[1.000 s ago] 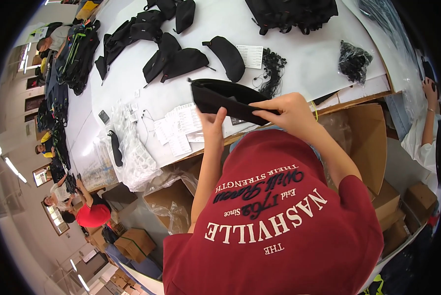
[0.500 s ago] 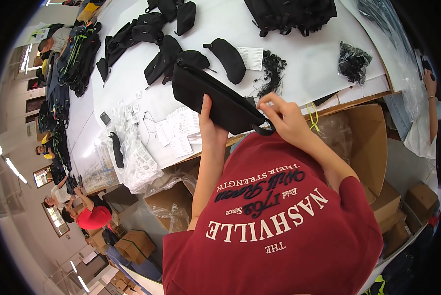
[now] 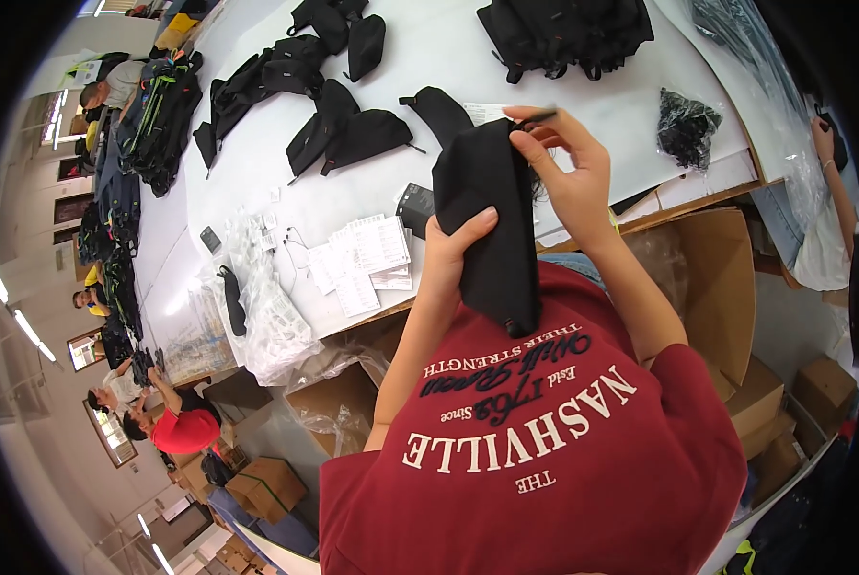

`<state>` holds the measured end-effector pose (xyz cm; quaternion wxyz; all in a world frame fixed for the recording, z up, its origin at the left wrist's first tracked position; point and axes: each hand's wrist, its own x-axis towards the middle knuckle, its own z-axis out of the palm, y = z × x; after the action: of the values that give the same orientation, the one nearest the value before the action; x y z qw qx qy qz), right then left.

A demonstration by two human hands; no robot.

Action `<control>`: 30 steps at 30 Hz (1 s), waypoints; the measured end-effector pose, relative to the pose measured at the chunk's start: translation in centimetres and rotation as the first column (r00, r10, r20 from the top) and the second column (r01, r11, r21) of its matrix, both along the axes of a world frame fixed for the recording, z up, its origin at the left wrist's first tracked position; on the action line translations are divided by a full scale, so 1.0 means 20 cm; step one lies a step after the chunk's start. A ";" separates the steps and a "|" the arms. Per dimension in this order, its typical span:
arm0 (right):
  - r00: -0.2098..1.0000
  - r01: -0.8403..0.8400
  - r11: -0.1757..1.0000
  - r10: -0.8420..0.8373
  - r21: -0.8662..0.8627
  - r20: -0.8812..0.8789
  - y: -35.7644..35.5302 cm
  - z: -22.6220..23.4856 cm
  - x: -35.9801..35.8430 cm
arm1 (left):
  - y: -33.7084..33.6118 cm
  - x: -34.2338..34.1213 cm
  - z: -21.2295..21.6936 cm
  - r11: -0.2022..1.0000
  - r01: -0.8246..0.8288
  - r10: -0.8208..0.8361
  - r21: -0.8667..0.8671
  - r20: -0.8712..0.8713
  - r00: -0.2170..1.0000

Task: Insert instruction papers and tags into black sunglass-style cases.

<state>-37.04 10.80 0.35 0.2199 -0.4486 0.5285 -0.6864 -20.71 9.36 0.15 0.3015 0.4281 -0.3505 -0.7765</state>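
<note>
A black fabric zip pouch [image 3: 487,216] is held lengthwise over the table's front edge, its lower end hanging before my red shirt. My left hand [image 3: 451,264] is closed round the pouch's left side, thumb lying across its face. At the upper end, my right hand [image 3: 575,168] is closed in a pinch on a small dark tab, blurred, that sticks out past the fingers. Partly covered by the held pouch, another black pouch [image 3: 439,110] lies just beyond it. A dark card or packet [image 3: 415,206] rests beside my left hand.
More black pouches [image 3: 367,134] are spread across the white table [image 3: 602,125], with a dark pile [image 3: 568,38] at the back. Nearer are paper slips [image 3: 367,249], a clear bag of small white pieces [image 3: 266,316] and a bag of black parts [image 3: 688,129]. Open cardboard boxes [image 3: 717,287] stand below.
The pouch has turned from slanting to nearly upright and shifted right. My right hand has risen from its lower right end to its top. The dark card by the slips has come into sight.
</note>
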 end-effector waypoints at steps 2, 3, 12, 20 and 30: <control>0.999 0.026 1.000 -0.026 0.015 -0.019 0.01 -0.02 -0.01 | -0.01 0.00 -0.01 1.000 -0.003 0.003 0.010 -0.002 1.000; 0.998 0.050 0.998 -0.049 0.031 -0.038 0.01 -0.03 -0.01 | -0.01 0.00 -0.01 1.000 -0.008 0.008 0.022 -0.003 1.000; 0.840 -0.513 0.818 0.541 0.260 -0.046 0.19 0.00 0.06 | -0.18 0.10 -0.15 0.957 -0.104 0.190 0.272 -0.315 0.930; 0.791 -0.446 0.846 0.526 0.293 -0.313 0.22 -0.01 0.03 | -0.19 0.12 -0.16 0.945 -0.250 0.278 0.212 -0.114 0.954; 0.868 -0.281 0.921 0.364 0.269 -0.338 0.17 0.05 -0.01 | -0.12 0.16 -0.14 0.965 -0.131 0.171 -0.227 0.165 0.971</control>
<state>-37.27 14.11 1.39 0.2713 -0.6297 0.5480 -0.4792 -17.54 6.89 -2.62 0.3710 0.4880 -0.4246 -0.6663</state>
